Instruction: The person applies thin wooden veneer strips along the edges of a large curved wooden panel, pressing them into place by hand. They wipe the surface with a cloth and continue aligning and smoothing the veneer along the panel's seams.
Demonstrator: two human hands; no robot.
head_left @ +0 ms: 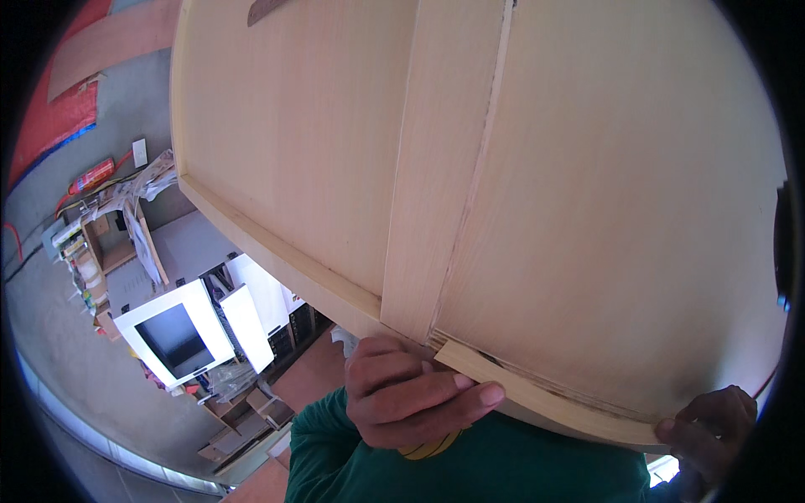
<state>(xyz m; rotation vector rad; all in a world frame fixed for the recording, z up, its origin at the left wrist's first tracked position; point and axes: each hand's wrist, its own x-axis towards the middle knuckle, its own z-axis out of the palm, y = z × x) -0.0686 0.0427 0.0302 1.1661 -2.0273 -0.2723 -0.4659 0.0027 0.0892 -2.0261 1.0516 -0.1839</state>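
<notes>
A large pale wooden panel [604,184] fills the middle and right of the view, with a raised flat board [436,168] running up it. Along its near edge lies a thin, light wooden strip [545,396], its left end lifted slightly off the edge. My left hand [419,392] is closed by that end, fingers curled and thumb pressed against the strip. At the far end of the strip, my right hand [713,427] pinches it against the panel's corner. Below my left hand shows a yellow curved shape [432,446] with dark lines, mostly hidden.
To the left stand a white screen housing [176,335] and a cluttered shelf [109,243]. A red cylinder [92,176] lies on the grey floor near a red sheet [50,138]. A raised wooden rim [277,251] borders the panel's left part. A brown piece [264,10] rests at the panel's top.
</notes>
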